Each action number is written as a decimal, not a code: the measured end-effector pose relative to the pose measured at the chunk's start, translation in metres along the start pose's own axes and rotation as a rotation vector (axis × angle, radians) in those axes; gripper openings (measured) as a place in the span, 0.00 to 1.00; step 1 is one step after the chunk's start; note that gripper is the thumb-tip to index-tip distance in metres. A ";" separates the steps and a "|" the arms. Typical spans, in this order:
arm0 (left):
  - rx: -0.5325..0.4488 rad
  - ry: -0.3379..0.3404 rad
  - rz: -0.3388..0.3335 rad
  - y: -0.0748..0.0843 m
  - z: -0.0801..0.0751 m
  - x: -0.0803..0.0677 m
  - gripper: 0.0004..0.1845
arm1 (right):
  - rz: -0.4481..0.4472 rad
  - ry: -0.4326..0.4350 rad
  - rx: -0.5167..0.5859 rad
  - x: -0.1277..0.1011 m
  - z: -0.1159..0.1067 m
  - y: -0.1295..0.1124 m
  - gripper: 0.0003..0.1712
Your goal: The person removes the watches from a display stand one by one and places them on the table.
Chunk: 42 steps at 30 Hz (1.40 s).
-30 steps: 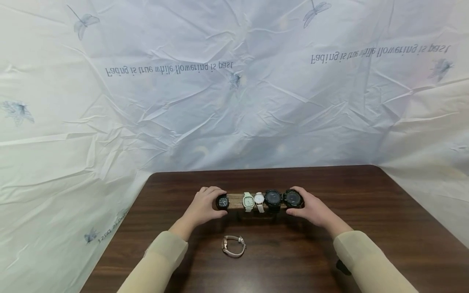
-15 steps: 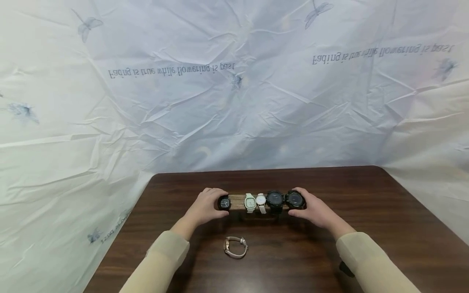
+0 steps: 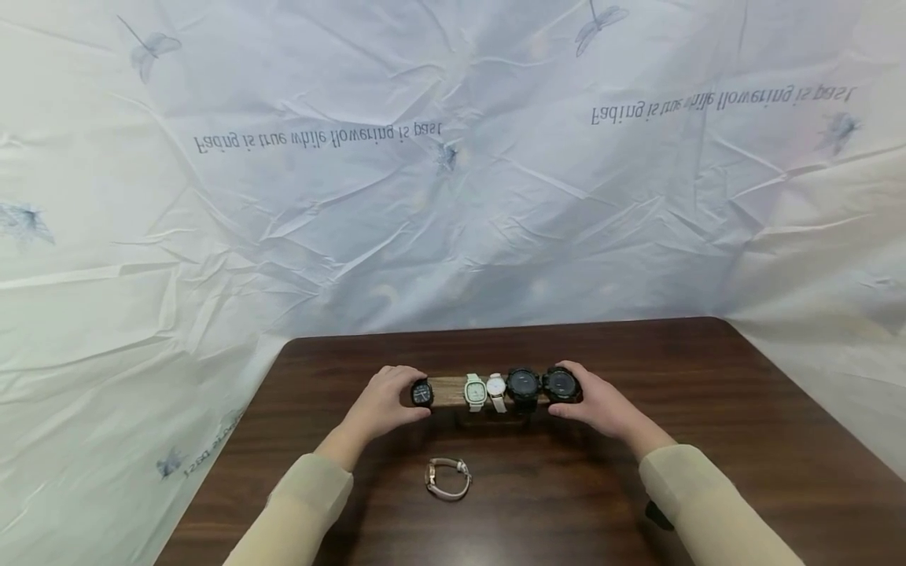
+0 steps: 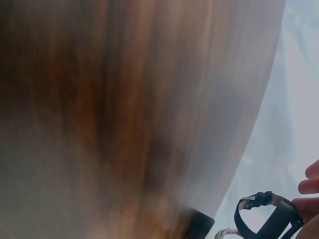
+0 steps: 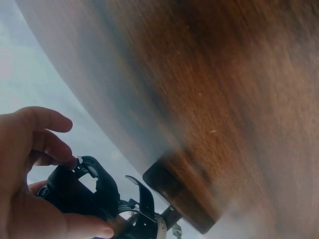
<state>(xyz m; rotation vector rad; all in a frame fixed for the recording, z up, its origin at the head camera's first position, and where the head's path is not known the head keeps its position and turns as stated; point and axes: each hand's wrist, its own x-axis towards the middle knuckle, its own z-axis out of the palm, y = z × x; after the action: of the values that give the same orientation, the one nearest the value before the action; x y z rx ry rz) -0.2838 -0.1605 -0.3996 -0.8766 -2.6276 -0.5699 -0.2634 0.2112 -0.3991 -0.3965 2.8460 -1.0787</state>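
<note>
While both sleeves reach forward over the dark wooden surface (image 3: 708,409), a loose watch with a pale strap (image 3: 447,478) lies nearest the person, well apart from either hand and untouched. Beyond it stands a wooden bar (image 3: 447,391) on a short stand, carrying a row of watches. The left hand (image 3: 382,403) curls round the small black watch (image 3: 421,394) at the bar's left end; grip narrow, fingers wrapped over the case. The right hand (image 3: 594,402) closes round the big black watch (image 3: 562,384) at the right end, thumb under and fingers over, as the right wrist view confirms. Holding both ends this way likely steadies the bar, judging from the symmetric hold. Between the hands sit a pale green watch (image 3: 476,391), a white watch (image 3: 497,388) and another black watch (image 3: 524,384), close together, leaving little room for fingers. Behind the surface hangs a creased white sheet (image 3: 453,196) printed with dragonflies and text.
</note>
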 end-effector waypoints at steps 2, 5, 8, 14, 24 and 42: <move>-0.002 0.013 -0.007 -0.002 -0.001 -0.002 0.29 | -0.002 0.000 0.004 0.000 -0.001 0.000 0.49; -0.025 0.020 -0.029 -0.004 -0.001 -0.004 0.28 | -0.005 0.007 0.007 0.000 -0.002 0.000 0.50; -0.027 0.003 -0.072 -0.005 -0.001 -0.005 0.27 | -0.007 0.011 0.005 -0.001 -0.002 0.000 0.49; -0.028 -0.020 -0.127 -0.005 -0.001 -0.008 0.27 | -0.013 0.014 0.005 -0.002 -0.001 0.000 0.49; -0.033 0.020 -0.116 -0.006 -0.004 -0.011 0.25 | -0.019 0.024 -0.009 -0.002 -0.003 0.000 0.48; -0.082 0.085 -0.187 -0.013 -0.018 -0.036 0.22 | 0.001 0.020 -0.007 -0.005 0.002 -0.003 0.49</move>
<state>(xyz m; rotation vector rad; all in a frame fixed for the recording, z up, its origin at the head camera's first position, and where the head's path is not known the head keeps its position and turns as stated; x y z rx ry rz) -0.2618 -0.1965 -0.4018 -0.6175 -2.6415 -0.7493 -0.2575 0.2086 -0.3987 -0.3863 2.8681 -1.0795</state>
